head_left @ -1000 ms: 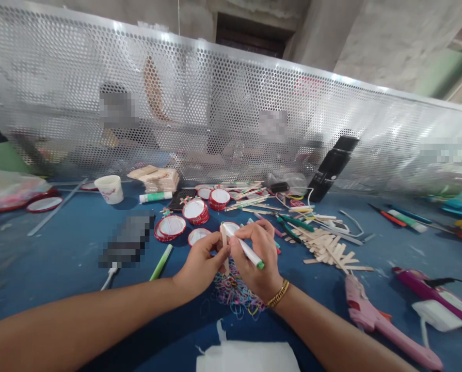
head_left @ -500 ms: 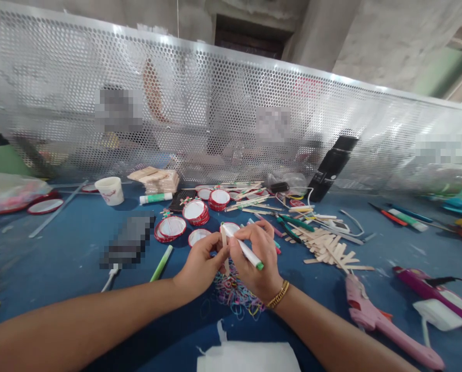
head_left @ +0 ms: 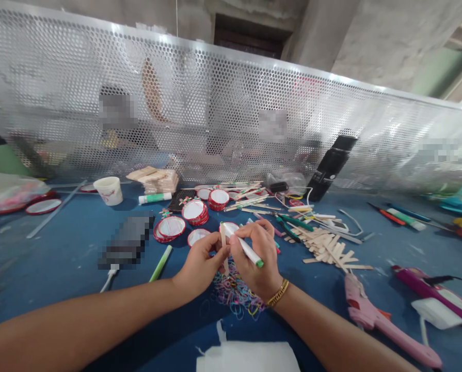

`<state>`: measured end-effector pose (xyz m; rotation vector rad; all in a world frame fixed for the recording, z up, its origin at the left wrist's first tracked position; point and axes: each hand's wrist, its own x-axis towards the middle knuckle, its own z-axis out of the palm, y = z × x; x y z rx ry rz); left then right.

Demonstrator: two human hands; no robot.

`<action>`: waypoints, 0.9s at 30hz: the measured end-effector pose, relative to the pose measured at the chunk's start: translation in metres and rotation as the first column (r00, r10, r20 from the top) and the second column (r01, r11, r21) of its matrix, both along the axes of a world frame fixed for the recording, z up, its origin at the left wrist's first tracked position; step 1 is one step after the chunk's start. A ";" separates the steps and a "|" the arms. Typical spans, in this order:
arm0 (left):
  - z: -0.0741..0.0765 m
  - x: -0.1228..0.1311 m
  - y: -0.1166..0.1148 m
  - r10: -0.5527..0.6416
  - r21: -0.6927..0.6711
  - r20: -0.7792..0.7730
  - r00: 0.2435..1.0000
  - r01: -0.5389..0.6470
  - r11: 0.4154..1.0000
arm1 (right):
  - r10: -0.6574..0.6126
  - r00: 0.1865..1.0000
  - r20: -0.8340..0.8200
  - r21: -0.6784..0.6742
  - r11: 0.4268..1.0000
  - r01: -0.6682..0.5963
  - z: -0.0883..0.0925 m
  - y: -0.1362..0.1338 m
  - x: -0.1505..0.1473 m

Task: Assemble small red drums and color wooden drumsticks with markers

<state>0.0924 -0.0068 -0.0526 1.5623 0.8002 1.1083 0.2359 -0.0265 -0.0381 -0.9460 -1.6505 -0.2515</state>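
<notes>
Between the thumb and fingers of my left hand (head_left: 202, 261) a wooden craft stick (head_left: 223, 237) stands nearly upright; its top end looks green. My right hand (head_left: 257, 253) is closed round a white marker pen (head_left: 248, 249) with a green end, its front part close to the stick. Whether the tip touches the wood is hidden by my fingers. Under both hands lies a heap of small coloured rubber bands (head_left: 238, 294). Just beyond them are round red-rimmed white discs (head_left: 195, 210), some stacked. A green pen cap or tube (head_left: 161, 263) rests left of my left hand.
Loose craft sticks (head_left: 327, 248) and green-handled pliers (head_left: 292, 223) lie to the right, with a pink glue gun (head_left: 385, 323) nearer. At left are a phone (head_left: 128, 240) and a paper cup (head_left: 109, 191). A black bottle (head_left: 331, 168) leans against the perforated metal screen (head_left: 231, 103).
The view has shifted very slightly. Both hands keep their hold on the stick and the marker, with almost no movement.
</notes>
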 end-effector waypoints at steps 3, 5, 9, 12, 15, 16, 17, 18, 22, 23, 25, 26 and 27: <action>0.000 0.000 0.000 -0.003 -0.005 0.010 1.000 0.003 1.000 | -0.004 1.000 0.000 -0.004 1.000 0.004 0.000 0.000 0.000; 0.000 0.000 0.000 -0.004 -0.015 0.022 1.000 0.004 1.000 | 0.007 1.000 0.006 -0.001 1.000 -0.007 0.001 -0.001 0.000; 0.001 0.000 -0.001 0.001 -0.021 0.027 1.000 -0.001 1.000 | 0.007 1.000 0.007 0.004 1.000 -0.007 0.001 -0.001 -0.001; 0.001 0.000 0.000 -0.002 -0.029 0.032 0.999 0.003 1.000 | -0.007 1.000 0.001 0.002 1.000 0.007 0.000 -0.001 0.000; -0.002 0.000 0.001 0.002 -0.024 0.041 0.999 -0.001 1.000 | -0.010 1.000 0.001 0.005 1.000 0.010 0.000 -0.001 0.000; -0.002 0.000 0.001 0.002 -0.022 0.043 0.999 -0.001 1.000 | -0.013 1.000 0.000 0.007 1.000 0.013 0.000 0.000 -0.001; -0.003 0.000 0.001 0.003 -0.020 0.043 0.999 -0.002 1.000 | -0.019 1.000 0.000 0.009 1.000 0.019 0.000 0.000 -0.001; -0.003 0.000 0.001 0.002 -0.022 0.041 0.999 -0.001 1.000 | -0.024 1.000 -0.001 0.010 1.000 0.024 0.000 0.000 -0.001; -0.001 0.000 0.000 0.005 -0.027 0.027 1.000 -0.004 1.000 | -0.028 1.000 0.000 0.012 1.000 0.028 0.001 -0.001 0.000; -0.001 0.000 0.000 0.005 -0.026 0.028 1.000 -0.004 1.000 | -0.026 1.000 0.002 0.013 1.000 0.026 0.001 -0.001 0.000; -0.001 0.000 0.000 -0.001 -0.024 0.029 1.000 0.002 1.000 | -0.022 1.000 0.007 0.016 1.000 0.022 0.001 -0.001 0.000; -0.001 0.000 0.000 -0.004 -0.021 0.031 1.000 0.004 1.000 | -0.022 1.000 0.011 0.016 1.000 0.022 0.001 -0.001 0.000; -0.001 0.000 0.000 -0.006 -0.019 0.033 0.999 0.007 1.000 | -0.022 1.000 0.014 0.014 1.000 0.022 0.001 -0.001 0.000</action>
